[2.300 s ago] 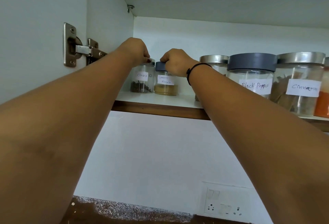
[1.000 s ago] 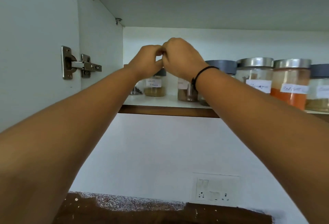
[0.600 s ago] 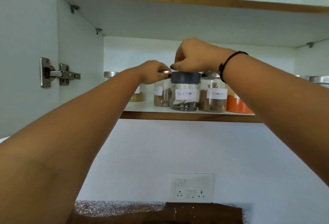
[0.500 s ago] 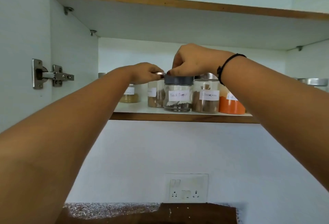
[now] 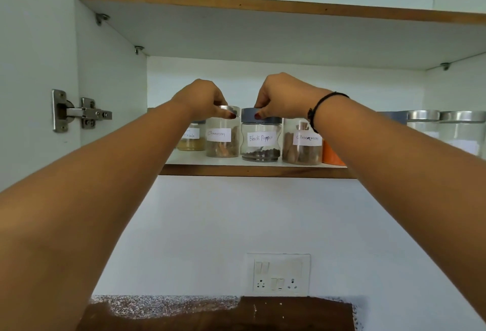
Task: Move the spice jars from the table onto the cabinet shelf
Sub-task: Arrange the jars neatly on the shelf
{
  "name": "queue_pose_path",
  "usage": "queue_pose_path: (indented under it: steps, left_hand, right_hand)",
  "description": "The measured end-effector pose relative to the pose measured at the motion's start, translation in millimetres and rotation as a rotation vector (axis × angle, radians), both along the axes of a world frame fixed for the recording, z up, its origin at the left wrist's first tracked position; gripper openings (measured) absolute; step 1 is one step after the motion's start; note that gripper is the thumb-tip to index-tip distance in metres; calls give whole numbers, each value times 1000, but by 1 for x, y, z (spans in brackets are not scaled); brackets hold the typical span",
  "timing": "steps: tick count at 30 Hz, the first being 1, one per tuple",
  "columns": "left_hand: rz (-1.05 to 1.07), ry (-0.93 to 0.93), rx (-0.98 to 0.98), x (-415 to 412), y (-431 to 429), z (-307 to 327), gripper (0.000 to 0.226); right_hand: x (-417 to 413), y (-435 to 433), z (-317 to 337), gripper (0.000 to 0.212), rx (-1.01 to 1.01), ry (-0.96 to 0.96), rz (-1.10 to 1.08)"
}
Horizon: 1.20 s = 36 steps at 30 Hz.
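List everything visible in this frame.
Black Pepper jar: one, grey lid, shelf centre.
Left Cinnamon jar: one, silver lid, beside it.
Right Cinnamon jar: one, brown sticks, other side.
Masala jar: one, yellowish, far left.
Orange powder jar: one, behind right forearm.
Far-right jars: two, silver lids.
Shelf: one, white, wood edge.
Hinge: one, metal, left wall.
Socket plate: one, white, wall below.
Counter: one, brown, bottom.
Left hand: grips left Cinnamon jar's lid.
Right hand: grips Black Pepper jar's lid.

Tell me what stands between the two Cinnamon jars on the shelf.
The Black Pepper jar, grey-lidded, stands between the left Cinnamon jar and the right Cinnamon jar; the right hand grips its lid. The head view shows it.
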<state>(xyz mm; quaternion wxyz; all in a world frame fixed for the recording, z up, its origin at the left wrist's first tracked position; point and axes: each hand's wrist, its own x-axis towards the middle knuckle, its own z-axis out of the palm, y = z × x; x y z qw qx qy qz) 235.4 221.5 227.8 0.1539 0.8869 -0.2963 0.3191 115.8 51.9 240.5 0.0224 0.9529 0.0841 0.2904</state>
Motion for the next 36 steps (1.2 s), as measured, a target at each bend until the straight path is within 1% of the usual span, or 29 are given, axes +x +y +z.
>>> queue_pose_path:
  steps: [3,5,7,9,11,13,14,17,19,21,23,25,26,28,30,36]
  left_hand:
    - [66,-41,-76,6,-3,-6,51]
    - [101,-82,-69,7,-6,-7,51]
    - [114,-100,-12,8,-9,-4,50]
    - [72,-56,59,8,-7,2,44]
    - [24,2,114,9,-2,9,37]
    - [13,21,151,11,0,12,34]
    - [18,16,162,13,0,12,34]
    - [29,-11,166,23,-5,10,34]
    - [18,-9,144,31,-6,9,35]
    - [10,0,125,39,-6,9,36]
    - [8,2,118,46,-7,8,35]
    - [7,-1,109,53,-9,7,34]
    - [8,-1,104,56,-10,6,34]
    - [18,-5,107,63,-12,5,34]
    - [30,-11,119,68,-15,4,33]
    - [22,-19,111,87,-12,1,30]
  right_hand:
    - [13,2,-1,28,-26,-10,-35]
    - [23,6,0,28,-61,-15,-72]
    - [33,8,-1,27,-81,-24,-96]
    - [44,9,-3,26,-79,-38,-110]
    - [52,10,-5,19,-90,-60,-125]
    - [60,12,-7,8,-100,-83,-152]
    - [65,12,-8,9,-95,-88,-164]
    - [81,9,-9,18,-72,-90,-176]
    - [91,5,-10,32,-51,-91,-176]
    - [100,3,-11,40,-39,-85,-160]
    - [113,-1,-13,35,-30,-83,-156]
    - [125,-6,-13,15,-34,-76,-169]
    - [131,-8,-13,11,-35,-83,-159]
    - [140,-9,-13,14,-56,-79,-153]
    - [149,-9,-14,11,-59,-66,-155]
    - [174,-18,-16,12,-23,-109,-116]
